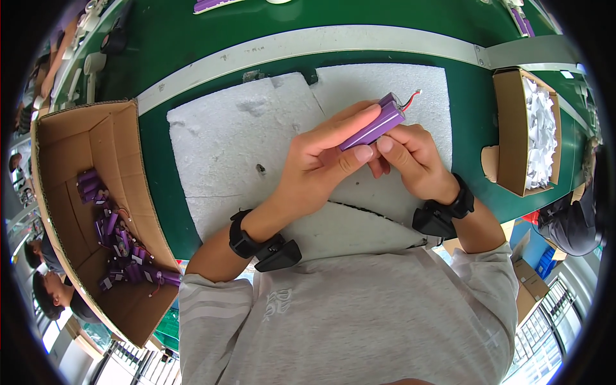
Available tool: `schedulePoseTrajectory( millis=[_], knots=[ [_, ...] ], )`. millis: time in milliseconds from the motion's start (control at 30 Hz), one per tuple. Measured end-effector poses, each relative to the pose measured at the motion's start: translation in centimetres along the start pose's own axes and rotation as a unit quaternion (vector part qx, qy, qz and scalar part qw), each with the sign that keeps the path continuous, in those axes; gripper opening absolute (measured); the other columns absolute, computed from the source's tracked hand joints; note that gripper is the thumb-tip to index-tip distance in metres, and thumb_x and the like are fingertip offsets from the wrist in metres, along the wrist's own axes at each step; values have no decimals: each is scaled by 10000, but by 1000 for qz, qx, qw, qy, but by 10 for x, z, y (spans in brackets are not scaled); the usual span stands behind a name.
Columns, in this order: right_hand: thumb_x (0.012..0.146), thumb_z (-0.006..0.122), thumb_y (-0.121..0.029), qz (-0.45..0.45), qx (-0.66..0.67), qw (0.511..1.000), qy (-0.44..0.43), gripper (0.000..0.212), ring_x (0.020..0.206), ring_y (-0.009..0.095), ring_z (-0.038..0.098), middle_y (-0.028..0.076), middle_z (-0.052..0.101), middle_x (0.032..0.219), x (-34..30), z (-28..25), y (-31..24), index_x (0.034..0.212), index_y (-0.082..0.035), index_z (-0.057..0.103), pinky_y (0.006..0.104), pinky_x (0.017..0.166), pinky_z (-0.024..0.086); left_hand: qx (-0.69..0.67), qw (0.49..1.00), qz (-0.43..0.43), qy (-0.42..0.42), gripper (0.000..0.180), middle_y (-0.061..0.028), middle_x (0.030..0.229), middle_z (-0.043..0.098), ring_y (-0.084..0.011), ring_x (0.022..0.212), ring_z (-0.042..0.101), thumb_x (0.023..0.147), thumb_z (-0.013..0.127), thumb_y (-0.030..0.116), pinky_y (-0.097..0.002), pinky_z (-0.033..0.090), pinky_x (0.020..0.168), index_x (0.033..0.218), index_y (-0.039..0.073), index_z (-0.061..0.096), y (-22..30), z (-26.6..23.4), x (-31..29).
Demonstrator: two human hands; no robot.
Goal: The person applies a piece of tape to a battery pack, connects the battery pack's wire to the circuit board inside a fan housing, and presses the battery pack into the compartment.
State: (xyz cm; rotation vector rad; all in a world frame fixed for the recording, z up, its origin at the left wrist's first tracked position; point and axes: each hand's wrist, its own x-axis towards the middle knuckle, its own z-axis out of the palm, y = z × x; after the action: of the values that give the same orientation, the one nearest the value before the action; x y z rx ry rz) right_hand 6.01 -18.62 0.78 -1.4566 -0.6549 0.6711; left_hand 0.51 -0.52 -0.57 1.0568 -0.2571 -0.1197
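Head view: hands (366, 157) around smooth purple battery pack (375, 126).

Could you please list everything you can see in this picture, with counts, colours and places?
battery pack: one, purple with red and black wires, held in both hands
foam sheets: white, cracked, on the green table
left cardboard box: one, brown, holding many purple packs
right cardboard box: one, brown, holding white pieces
wrist devices: two, black, one per wrist
left hand: gripping the pack
right hand: gripping the pack
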Motion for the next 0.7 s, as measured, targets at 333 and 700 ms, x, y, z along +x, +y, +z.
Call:
schedulePoseTrajectory(
  millis=[333,700],
  knots=[
    [991,425,-172,8,-4,1000,-7,242,592,97,519,35,557,648,-2,-2,0,876,-10,563,245,549,416,63,997,31,-13,407,-187,1374,435,-226,894,625,917,557,10,-324,547,743,1314,97,534,-1,1,0],
    [990,429,-191,31,19,999,6,273,581,86,502,27,540,632,1,0,-2,841,-5,561,243,530,401,-6,1000,7,18,437,-162,1344,467,-218,870,618,920,547,1,-341,530,773,1347,74,489,-3,5,-2]
  ],
)
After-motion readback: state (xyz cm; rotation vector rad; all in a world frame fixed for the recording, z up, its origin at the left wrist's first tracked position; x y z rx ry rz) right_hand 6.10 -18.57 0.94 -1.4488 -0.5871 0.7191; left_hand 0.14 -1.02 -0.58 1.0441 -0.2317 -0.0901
